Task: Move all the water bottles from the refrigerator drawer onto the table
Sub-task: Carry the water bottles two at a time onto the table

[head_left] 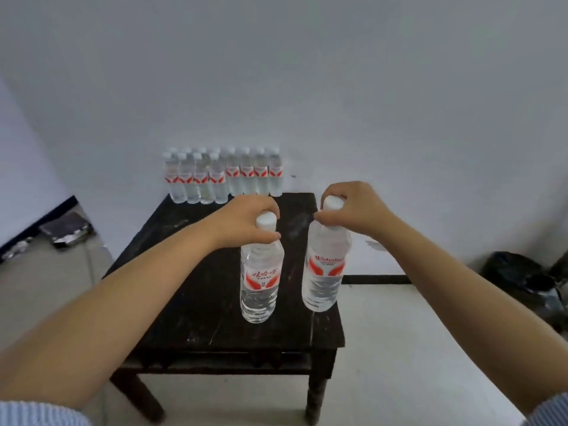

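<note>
At the centre of the frame, the left hand [246, 221] has its fingers and thumb curled round the white cap and neck of a water bottle [259, 281]. Just to the right, the right hand [350, 210] pinches the cap of a second bottle [324, 272] in the same way. Holding by the neck keeps each bottle hanging upright, so it can be lowered straight down without the knuckles fouling its neighbours.

Both bottles are over the middle of the dark wooden table [190, 302], near each other but apart, red-and-white labels facing the camera. The left one hangs close to vertical; the right one tilts slightly, its base swung toward the table's right edge. Whether either base already touches the tabletop is hard to tell from this angle; they look at or just above it.

Toward the upper left of the table, against the white wall [307, 72], a group of bottles [224, 176] stands upright in tight rows. Packing them at the far edge leaves the near surface free for new arrivals, which is probably why these two are coming down in front.

The refrigerator drawer is not in view, so how many remain cannot be judged. In the left of the frame some dark clutter [66, 230] lies on the floor, and a black bag [522, 281] sits at the right.
</note>
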`<state>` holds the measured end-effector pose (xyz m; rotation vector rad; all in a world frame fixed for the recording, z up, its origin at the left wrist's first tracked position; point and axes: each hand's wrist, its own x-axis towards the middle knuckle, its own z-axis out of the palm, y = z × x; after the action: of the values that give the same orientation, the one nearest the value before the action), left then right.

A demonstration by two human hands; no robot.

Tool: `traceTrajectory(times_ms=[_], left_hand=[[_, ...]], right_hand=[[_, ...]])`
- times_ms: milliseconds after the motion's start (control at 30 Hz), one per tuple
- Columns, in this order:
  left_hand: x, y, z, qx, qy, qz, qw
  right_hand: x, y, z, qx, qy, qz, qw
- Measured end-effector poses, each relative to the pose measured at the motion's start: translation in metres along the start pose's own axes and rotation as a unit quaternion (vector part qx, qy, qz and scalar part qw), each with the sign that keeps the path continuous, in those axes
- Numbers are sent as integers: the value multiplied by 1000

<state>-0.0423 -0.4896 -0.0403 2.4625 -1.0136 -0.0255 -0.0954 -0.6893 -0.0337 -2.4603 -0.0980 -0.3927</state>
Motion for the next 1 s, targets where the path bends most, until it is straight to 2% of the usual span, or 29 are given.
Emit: traceTrajectory(times_ms=[133,300,500,600,833,1000], left_hand=[[46,-78,-36,47,-3,-19,999],[98,-174,-70,31,9,-41,999],[169,-283,-92,18,-14,-19,1000],[206,-328,-100,21,-54,-1,998],[296,-402,-105,3,-95,9,995],[356,-438,-85,-13,-86,-27,996]], right_hand=[[95,-10,44,-23,-66,0,998],[195,-10,103,-62,-120,22,991],[297,-2,165,-55,-84,107,989],[342,-1,191,-63,-74,160,982],[437,21,238,-66,-65,246,965],[498,55,266,-71,-78,255,961]])
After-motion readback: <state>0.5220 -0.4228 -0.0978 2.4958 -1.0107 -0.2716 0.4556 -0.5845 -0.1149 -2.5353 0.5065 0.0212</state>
